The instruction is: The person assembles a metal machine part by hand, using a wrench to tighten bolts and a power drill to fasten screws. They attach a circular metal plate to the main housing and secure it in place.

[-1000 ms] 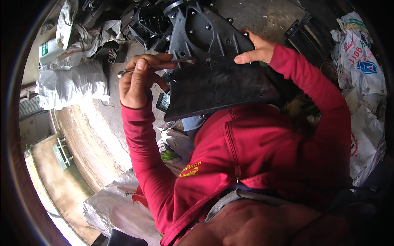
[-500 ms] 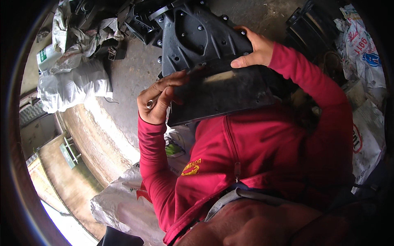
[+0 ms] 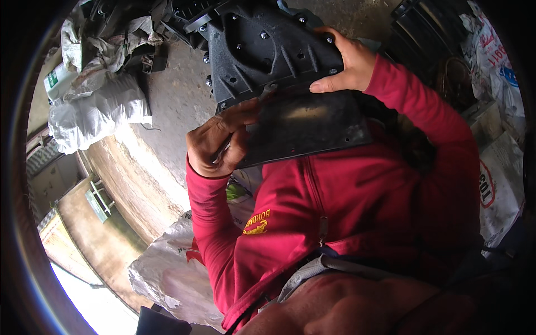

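Observation:
A large black ribbed housing [image 3: 262, 56], with several shiny bolts along its rim, lies in front of me. From its near edge a flat black panel [image 3: 312, 125] slopes toward my jacket. My right hand [image 3: 349, 64] grips the housing's right edge, thumb on top near a corner bolt and fingers behind. My left hand [image 3: 218, 139] is closed at the near left corner, fingers reaching to the seam between housing and panel. It holds a slim steel spanner [image 3: 216, 161], mostly hidden by the fingers; only a shiny end shows at the palm.
On the left floor lie a white plastic-wrapped bundle [image 3: 97, 114] and crumpled sacks. A white sack [image 3: 173, 279] is beside my left arm. Black ribbed parts [image 3: 430, 28] stand at the far right, with printed sacks [image 3: 499, 190] along the right edge.
The housing has shifted slightly left and toward me. My left hand has turned and its fingers have curled, so less of the spanner's end shows. My right hand keeps its grip.

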The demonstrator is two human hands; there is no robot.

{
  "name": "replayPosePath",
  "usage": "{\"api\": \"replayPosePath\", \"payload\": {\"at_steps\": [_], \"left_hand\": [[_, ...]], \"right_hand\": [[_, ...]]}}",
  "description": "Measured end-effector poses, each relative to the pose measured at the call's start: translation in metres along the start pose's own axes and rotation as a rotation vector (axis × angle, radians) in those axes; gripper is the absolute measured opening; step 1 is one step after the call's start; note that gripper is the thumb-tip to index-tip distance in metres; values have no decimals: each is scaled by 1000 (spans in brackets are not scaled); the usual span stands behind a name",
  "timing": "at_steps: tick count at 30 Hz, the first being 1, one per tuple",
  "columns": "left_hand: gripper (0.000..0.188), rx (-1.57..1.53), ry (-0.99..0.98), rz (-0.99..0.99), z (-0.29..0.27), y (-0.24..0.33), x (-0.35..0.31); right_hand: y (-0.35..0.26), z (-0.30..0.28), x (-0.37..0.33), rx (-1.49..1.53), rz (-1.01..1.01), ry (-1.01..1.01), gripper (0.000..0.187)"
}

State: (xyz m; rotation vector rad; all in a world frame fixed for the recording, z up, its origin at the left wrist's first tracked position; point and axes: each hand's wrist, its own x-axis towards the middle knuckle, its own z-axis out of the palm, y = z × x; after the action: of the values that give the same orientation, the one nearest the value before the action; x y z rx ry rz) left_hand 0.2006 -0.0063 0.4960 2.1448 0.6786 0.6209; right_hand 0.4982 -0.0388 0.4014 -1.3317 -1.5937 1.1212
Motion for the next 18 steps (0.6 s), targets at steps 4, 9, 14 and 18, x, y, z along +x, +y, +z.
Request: {"api": "replayPosePath", "payload": {"at_steps": [4,9,14,18], "left_hand": [[20,176,-23,-40,3,25,26],[18,375,-83,-86,19,5,70],[36,-294,147,-334,-5,28,62],[40,-243,452,-267,17,24,28]], "right_hand": [[-4,4,0,72,37,-3,100],[-2,10,-2,-28,-32,25,101],[1,0,1,-65,49,44,99],[3,4,4,-9,14,29,101]]}}
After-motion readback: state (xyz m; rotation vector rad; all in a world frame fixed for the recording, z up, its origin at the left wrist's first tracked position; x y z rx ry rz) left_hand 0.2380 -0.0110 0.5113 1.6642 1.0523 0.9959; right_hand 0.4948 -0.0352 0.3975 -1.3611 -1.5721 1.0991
